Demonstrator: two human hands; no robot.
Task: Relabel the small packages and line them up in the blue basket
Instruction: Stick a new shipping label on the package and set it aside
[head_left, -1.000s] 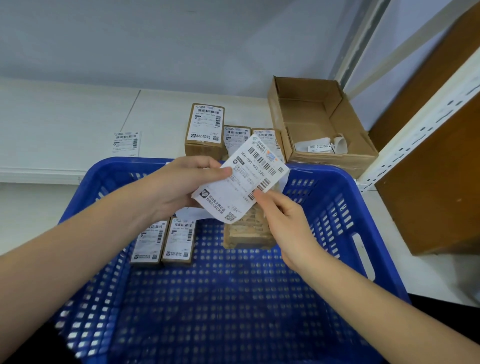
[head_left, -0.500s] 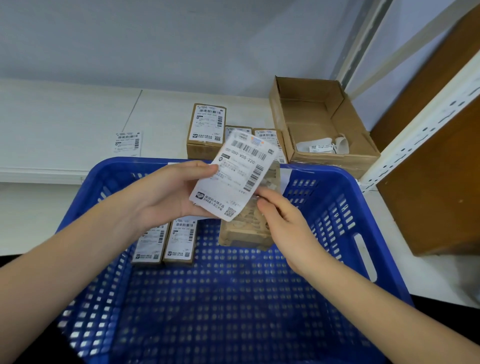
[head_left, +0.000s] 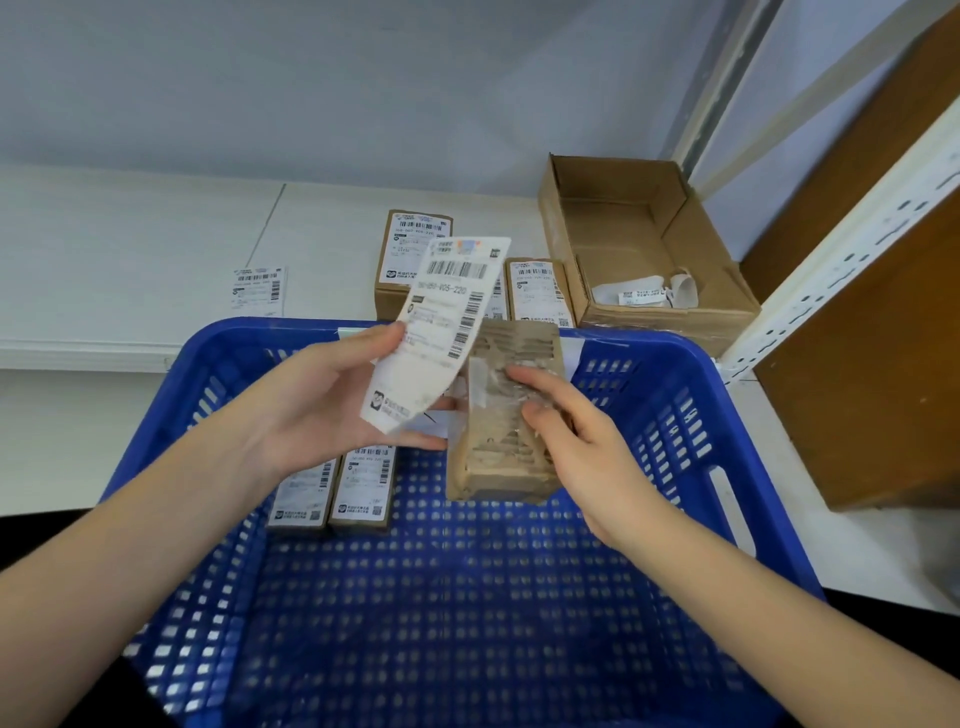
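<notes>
Package (head_left: 501, 415) long axis pointing away, right hand (head_left: 587, 441) gripping

Left hand (head_left: 332, 400): pinches a peeled shipping label (head_left: 441, 332), curled upward.
Right hand (head_left: 576, 441): fingers curled on a torn-faced cardboard package (head_left: 506, 467).
Blue basket (head_left: 675, 395): two labelled packages (head_left: 332, 493) side by side inside, far left.
Shelf (head_left: 156, 260): labelled packages (head_left: 415, 244), loose label (head_left: 258, 291), open carton (head_left: 639, 249).

Head camera looks forward and down (close) onto the blue basket (head_left: 691, 364).
</notes>
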